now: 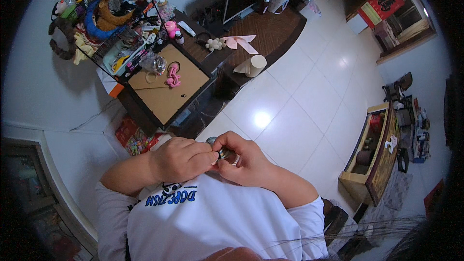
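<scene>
Just in front of my white shirt, both hands are together around a small shiny object (224,153) with silvery and dark parts, mostly hidden by my fingers. My left hand (185,160) has its fingers bent and pressed on it. My right hand (244,163) is curled at its other side, thumb and forefinger gripping it. Beyond them, a cork-coloured board (156,106) in a black frame bears pink cord (174,80) and a clear crinkled item (158,62).
A dark wooden cabinet (278,29) holds a screen, a white roll (254,65) and pink ribbon (239,41). A cluttered wire rack (108,9) stands at upper left, a wooden piece of furniture (384,169) at the right. Tiled floor (295,106) lies ahead.
</scene>
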A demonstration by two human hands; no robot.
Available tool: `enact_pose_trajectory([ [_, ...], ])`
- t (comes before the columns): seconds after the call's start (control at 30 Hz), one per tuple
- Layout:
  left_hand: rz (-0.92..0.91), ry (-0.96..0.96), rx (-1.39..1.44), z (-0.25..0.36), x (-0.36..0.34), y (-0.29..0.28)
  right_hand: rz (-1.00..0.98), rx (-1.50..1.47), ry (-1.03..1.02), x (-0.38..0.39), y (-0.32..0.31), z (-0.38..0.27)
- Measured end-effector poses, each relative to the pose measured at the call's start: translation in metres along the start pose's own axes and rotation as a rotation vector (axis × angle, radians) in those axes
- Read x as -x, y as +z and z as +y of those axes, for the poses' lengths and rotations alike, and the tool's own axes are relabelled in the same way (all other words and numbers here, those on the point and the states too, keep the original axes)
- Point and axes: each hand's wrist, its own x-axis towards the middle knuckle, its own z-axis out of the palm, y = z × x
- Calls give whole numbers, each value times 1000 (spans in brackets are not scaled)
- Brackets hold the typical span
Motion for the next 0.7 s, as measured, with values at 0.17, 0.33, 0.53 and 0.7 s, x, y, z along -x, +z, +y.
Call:
enact_pose_trajectory([
  [0.17,-35,0,-67,0,2,4,72,258,-58,-5,8,-12],
  [0.33,-24,-18,-28,0,4,7,75,233,-49,-6,12,-7],
  [0.53,15,-43,105,-8,11,10,-122,-324,-8,-8,0,18],
  [0.7,-32,-59,69,-6,11,6,-139,-213,91,-10,-8,-1],
])
